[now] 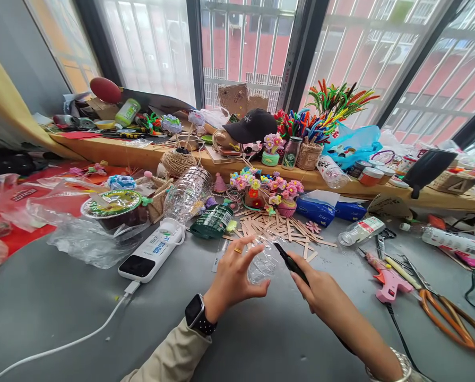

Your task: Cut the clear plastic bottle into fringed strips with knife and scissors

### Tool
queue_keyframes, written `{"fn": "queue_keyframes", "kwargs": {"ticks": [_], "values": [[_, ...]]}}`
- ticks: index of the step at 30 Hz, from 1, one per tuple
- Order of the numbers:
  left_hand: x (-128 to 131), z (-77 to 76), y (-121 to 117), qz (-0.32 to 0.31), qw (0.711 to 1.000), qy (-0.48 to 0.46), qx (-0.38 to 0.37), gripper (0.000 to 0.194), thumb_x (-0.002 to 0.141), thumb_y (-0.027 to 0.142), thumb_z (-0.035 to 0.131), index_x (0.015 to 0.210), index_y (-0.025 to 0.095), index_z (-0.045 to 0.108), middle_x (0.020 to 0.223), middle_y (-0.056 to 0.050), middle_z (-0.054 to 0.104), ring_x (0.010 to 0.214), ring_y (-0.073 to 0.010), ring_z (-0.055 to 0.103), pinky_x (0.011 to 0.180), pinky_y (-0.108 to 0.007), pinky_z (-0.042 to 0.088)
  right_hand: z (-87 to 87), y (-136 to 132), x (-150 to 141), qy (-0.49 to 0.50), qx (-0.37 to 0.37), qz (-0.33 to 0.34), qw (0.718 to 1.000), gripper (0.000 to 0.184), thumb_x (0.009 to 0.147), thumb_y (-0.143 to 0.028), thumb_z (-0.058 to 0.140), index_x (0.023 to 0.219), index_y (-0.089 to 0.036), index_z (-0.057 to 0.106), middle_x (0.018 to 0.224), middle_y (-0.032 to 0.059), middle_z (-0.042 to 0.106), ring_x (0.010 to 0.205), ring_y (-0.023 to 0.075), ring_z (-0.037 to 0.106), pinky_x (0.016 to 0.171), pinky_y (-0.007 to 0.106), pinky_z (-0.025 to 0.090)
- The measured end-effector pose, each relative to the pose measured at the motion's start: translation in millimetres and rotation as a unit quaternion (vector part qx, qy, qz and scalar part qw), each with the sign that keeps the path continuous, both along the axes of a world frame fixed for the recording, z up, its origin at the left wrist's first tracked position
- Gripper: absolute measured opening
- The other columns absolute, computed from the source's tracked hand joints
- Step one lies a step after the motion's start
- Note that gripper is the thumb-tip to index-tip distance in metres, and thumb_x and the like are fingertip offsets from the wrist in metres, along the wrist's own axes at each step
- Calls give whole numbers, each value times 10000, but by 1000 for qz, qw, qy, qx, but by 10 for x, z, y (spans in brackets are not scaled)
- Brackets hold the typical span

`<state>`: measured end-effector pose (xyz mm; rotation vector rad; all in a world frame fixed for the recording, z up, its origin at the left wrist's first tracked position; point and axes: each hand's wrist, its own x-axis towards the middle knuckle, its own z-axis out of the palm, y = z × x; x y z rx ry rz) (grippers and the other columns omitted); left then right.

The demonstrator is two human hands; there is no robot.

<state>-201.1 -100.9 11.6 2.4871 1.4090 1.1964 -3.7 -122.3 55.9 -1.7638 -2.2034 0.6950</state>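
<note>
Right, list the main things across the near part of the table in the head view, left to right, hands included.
White cable, power bank, left hand, clear plastic, knife, right hand, glue gun, orange-handled scissors.

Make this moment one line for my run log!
left hand: curved around clear plastic piece | right hand: gripping black cutter, tip near plastic | behind: wooden sticks | right: pink glue gun

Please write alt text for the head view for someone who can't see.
A person's left hand holds a clear plastic piece while the right hand grips a slim dark tool, its tip close to the plastic, above a gray table. Wooden craft sticks lie beyond; a pink glue gun and orange-handled scissors lie to the right.
</note>
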Motion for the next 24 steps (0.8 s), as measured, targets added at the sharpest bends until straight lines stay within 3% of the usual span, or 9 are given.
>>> {"fn": "queue_keyframes", "kwargs": {"ticks": [2, 8, 16, 24], "values": [[-9, -2, 6, 6, 1000, -8, -15, 596, 547, 321, 659, 1106, 229, 472, 1175, -86, 458, 1055, -261, 456, 891, -406, 404, 7, -11, 8, -7, 1, -1, 1000, 466, 832, -300, 269, 1270, -215, 403, 747, 48, 666, 437, 163, 564, 578, 301, 453], [-13, 6, 7, 14, 999, -32, -24, 588, 547, 300, 667, 1098, 241, 470, 1167, -82, 464, 1058, -260, 456, 869, -401, 413, 7, -96, 147, 18, -31, -12, 999, 475, 841, -330, 265, 1285, -212, 384, 482, -35, 544, 369, 158, 523, 517, 273, 446], [-11, -2, -15, 2, 1000, -15, -6, 591, 552, 306, 657, 1106, 229, 468, 1179, -92, 449, 1067, -262, 448, 887, -409, 400, 19, -24, 70, 36, 13, -11, 999, 481, 846, -342, 257, 1296, -211, 366, 506, -33, 547, 377, 156, 524, 512, 270, 444], [-13, 1, -11, -1, 1000, -5, 0, 580, 568, 319, 648, 1110, 241, 456, 1180, -84, 447, 1076, -260, 438, 899, -412, 395, 58, 4, -20, 36, -23, 2, 999, 477, 842, -302, 261, 1294, -190, 364, 468, -46, 515, 371, 157, 519, 540, 275, 441]]}}
